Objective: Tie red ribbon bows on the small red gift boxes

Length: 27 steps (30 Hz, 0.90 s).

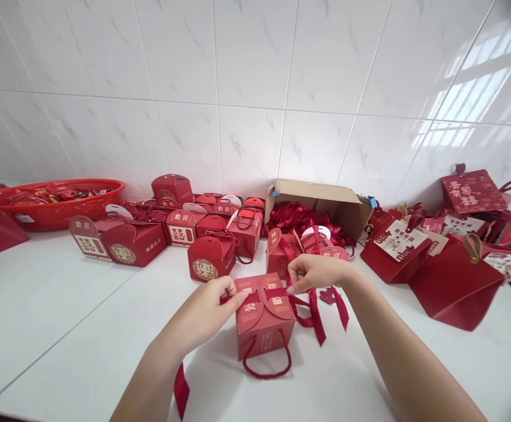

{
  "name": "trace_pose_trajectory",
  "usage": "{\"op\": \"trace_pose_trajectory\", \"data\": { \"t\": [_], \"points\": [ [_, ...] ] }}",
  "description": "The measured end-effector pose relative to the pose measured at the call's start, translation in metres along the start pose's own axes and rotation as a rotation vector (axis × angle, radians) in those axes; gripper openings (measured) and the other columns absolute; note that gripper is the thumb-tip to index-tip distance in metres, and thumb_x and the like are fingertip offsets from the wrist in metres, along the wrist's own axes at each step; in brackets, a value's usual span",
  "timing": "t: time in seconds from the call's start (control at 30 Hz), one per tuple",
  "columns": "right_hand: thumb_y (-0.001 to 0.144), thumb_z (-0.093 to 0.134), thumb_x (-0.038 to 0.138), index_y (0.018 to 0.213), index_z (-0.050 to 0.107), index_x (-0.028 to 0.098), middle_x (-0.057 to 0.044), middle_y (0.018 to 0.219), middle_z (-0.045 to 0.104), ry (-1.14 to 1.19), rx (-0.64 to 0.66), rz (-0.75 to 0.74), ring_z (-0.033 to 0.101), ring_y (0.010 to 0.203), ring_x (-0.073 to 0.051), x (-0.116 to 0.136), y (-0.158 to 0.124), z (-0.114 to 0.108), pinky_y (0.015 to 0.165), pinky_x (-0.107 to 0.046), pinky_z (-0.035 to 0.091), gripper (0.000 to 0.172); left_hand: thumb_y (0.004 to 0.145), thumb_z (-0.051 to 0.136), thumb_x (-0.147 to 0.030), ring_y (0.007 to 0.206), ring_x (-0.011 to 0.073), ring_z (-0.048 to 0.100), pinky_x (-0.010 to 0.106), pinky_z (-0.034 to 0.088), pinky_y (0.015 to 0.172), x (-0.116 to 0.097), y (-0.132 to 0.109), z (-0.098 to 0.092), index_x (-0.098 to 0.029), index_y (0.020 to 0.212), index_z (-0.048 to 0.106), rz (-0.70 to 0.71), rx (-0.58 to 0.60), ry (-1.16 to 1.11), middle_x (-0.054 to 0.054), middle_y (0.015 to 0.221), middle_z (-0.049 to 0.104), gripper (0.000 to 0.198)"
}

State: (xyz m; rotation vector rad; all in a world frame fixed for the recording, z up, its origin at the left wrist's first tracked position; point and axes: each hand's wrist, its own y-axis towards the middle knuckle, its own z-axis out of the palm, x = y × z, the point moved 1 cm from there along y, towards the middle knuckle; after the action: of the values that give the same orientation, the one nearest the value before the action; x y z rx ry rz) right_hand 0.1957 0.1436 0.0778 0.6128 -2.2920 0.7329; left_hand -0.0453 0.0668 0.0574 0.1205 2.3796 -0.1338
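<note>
A small red gift box (266, 322) stands on the white surface, its top flaps folded over each other and a rope handle hanging at the front. A dark red ribbon (308, 319) passes through slots in the top. At the box's left edge, my left hand (213, 305) pinches the ribbon, and one tail hangs below that wrist. On the right side, my right hand (314, 274) has the ribbon between thumb and fingers, with loose lengths trailing on the table.
Behind are several red boxes (211, 255) and a cardboard box (317, 190) holding red ribbons. A red basket (57, 220) of packets sits at the back left. Red bags (457, 284) with tags stand at the right, before a tiled wall (255, 135).
</note>
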Motion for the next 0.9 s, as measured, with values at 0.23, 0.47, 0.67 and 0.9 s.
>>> {"op": "trace_pose_trajectory", "data": {
  "t": [0.23,0.47,0.67,0.9],
  "points": [
    [0.073,0.069,0.040,0.069,0.061,0.017,0.005,0.061,0.050,-0.050,0.049,-0.011,0.039,0.055,-0.008,-0.005,0.003,-0.001,0.054,-0.023,0.030,0.025,0.079,0.050,-0.054,0.062,0.0140,0.034,0.024,0.027,0.055,0.007,0.003,-0.008,-0.021,0.067,0.039,-0.031,0.055,-0.052,-0.005,0.065,0.037,0.037],
    [0.072,0.070,0.042,0.064,0.055,0.017,0.005,0.060,0.047,-0.048,0.071,-0.024,0.036,0.055,-0.007,-0.008,0.005,0.001,0.053,-0.023,0.028,0.031,0.074,0.060,-0.052,0.060,0.0125,0.032,0.024,0.024,0.054,0.009,0.007,-0.007,-0.020,0.065,0.041,-0.018,0.034,-0.136,-0.006,0.062,0.037,0.038],
    [0.080,0.062,0.042,0.067,0.046,0.018,0.007,0.058,0.041,0.073,-0.009,-0.012,0.032,0.051,-0.006,-0.010,-0.015,0.018,0.049,-0.022,0.025,0.031,0.077,0.056,-0.060,0.057,0.0101,0.027,0.024,0.019,0.052,0.021,0.005,0.001,-0.018,0.068,0.051,-0.014,0.114,-0.313,-0.006,0.061,0.034,0.043],
    [0.079,0.066,0.050,0.074,0.052,0.017,0.006,0.063,0.044,0.355,-0.023,-0.040,0.035,0.054,-0.006,-0.027,-0.046,0.050,0.051,-0.021,0.028,0.036,0.075,0.061,-0.061,0.051,0.0079,0.017,0.025,0.011,0.048,0.028,-0.005,0.019,-0.019,0.068,0.046,-0.022,0.301,-0.576,-0.008,0.057,0.029,0.045]
  ]
}}
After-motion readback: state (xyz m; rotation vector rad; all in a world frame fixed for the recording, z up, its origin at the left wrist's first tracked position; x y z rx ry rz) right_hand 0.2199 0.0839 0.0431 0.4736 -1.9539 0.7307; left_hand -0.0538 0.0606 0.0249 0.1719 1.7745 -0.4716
